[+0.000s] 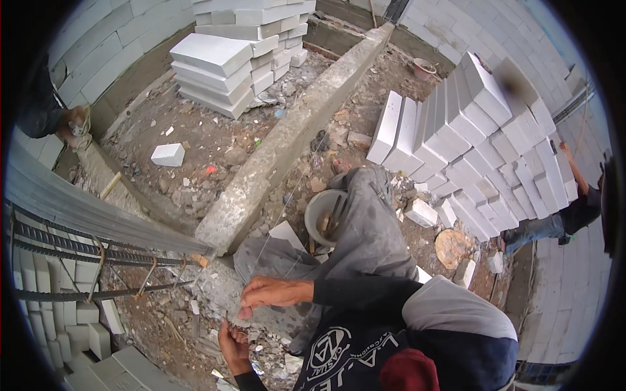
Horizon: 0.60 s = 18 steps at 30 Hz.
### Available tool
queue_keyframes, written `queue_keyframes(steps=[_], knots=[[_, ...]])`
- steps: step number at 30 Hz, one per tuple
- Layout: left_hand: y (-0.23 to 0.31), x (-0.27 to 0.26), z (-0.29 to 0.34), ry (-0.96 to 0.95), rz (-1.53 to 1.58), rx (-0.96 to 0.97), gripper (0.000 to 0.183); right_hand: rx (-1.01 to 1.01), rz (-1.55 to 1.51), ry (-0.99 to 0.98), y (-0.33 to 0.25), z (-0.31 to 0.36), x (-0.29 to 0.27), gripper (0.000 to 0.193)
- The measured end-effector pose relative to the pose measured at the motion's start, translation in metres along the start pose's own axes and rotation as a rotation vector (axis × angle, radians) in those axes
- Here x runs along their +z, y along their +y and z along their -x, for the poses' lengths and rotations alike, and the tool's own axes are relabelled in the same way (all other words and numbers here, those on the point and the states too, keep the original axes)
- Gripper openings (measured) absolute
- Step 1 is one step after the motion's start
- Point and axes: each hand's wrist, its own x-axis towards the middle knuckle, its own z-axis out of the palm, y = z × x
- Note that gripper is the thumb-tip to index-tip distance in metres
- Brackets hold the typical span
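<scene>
My right hand (276, 292) is over the rubble beside the concrete beam's near end, its fingers pinched together. A thin pale string (268, 239) runs from these fingers up past my knee. Just below, my left hand (234, 347) has its thumb and fingers drawn together close to the right fingertips. What sits between the left fingers is too small to make out. My bent legs in grey trousers (365, 228) are beyond the hands. Beside my knee stands a grey bucket (312, 216) with tool-like pieces inside, partly hidden by the leg.
A low concrete beam (287, 143) crosses the rubble floor. White blocks are stacked at the back (212, 55) and right (450, 124). Ribbed steel bars (59, 242) jut in at left. A person's arm (574, 163) reaches to the right stack; another person's feet (79, 127) are far left.
</scene>
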Motion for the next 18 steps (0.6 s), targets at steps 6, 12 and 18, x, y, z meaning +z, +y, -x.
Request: queue_keyframes(steps=[6, 12, 18], knots=[[0.008, -0.004, -0.003, 0.154, -0.088, 0.165, 0.018, -0.018, 0.021, 0.081, 0.035, -0.026, 0.005, 0.039], [0.001, -0.015, -0.059, 0.074, 0.077, 0.088, 0.014, -0.079, -0.329, 0.468, 0.051, -0.017, -0.030, 0.041], [-0.001, -0.023, -0.065, 0.161, 0.406, 0.070, 0.027, -0.017, -0.181, 0.441, 0.068, -0.023, -0.001, 0.042]])
